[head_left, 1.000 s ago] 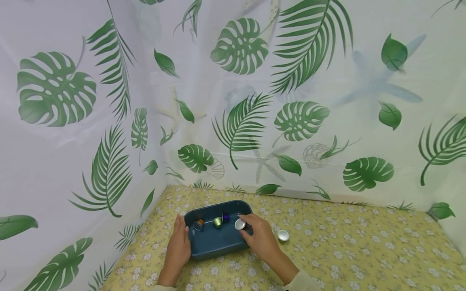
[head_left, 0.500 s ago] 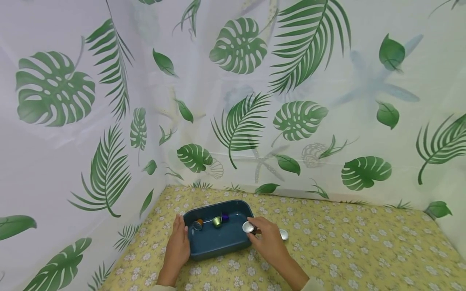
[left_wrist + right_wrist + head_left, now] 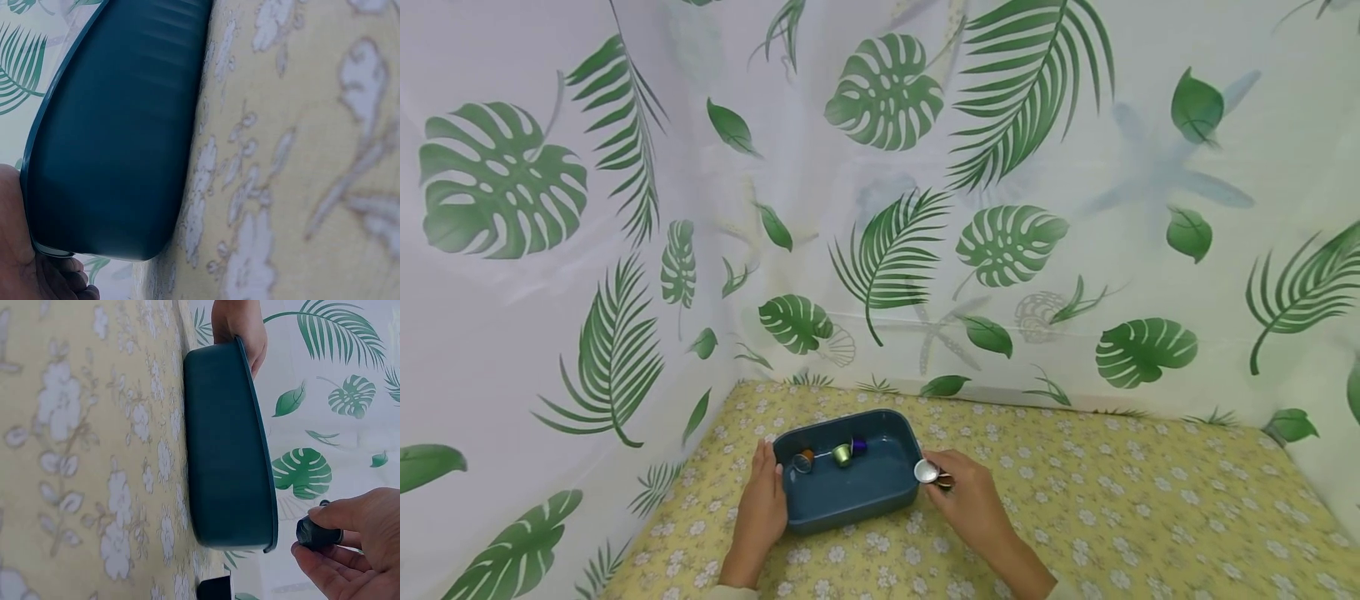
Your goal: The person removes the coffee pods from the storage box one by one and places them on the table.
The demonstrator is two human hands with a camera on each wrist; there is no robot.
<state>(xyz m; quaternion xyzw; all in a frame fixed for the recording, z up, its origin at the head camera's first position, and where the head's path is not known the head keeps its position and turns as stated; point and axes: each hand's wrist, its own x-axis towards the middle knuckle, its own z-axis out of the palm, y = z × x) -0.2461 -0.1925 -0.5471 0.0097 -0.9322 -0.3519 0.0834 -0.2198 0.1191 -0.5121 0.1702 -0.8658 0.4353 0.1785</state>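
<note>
A blue-green rectangular dish stands on the cloth in the head view. Inside lie an orange coffee capsule, a green one and a purple one. My left hand rests along the dish's left end, fingers straight; the left wrist view shows part of it beside the dish wall. Just off the right end, my right hand pinches a dark coffee capsule between thumb and fingers, its silver lid facing the head camera. Another dark capsule sits on the cloth below that hand, hidden behind it in the head view.
A yellow cloth with white flowers covers the surface around the dish. White curtains with green leaf prints rise at the back and on the left.
My right hand has moved right with the capsule, from over the dish's right part to just outside its rim. The capsule on the cloth has become hidden in the head view. My left hand stays put.
</note>
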